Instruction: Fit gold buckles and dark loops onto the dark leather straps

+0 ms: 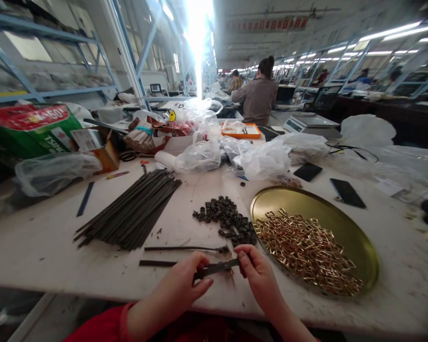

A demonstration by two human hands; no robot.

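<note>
A dark strap (217, 269) is stretched between my two hands over the table's front part. My left hand (187, 280) grips it between thumb and fingers. The strap's right end is pinched by my right hand (253, 266). Just behind them another dark strip (178, 249) lies flat, with small dark pieces at its right end. A pile of small black loops (226, 216) sits beyond my right hand. To the right, a gold oval tray (364, 251) holds many gold metal buckles (306, 247). Many dark strips (131, 209) lie bundled at the left.
Clear plastic bags (264, 154) line the back of the table (50, 242). Two dark phones (347, 192) lie at the right. A blue strip (85, 198), a pen (117, 175) and a cardboard box (107, 152) are at the left. A seated person (258, 97) is further off.
</note>
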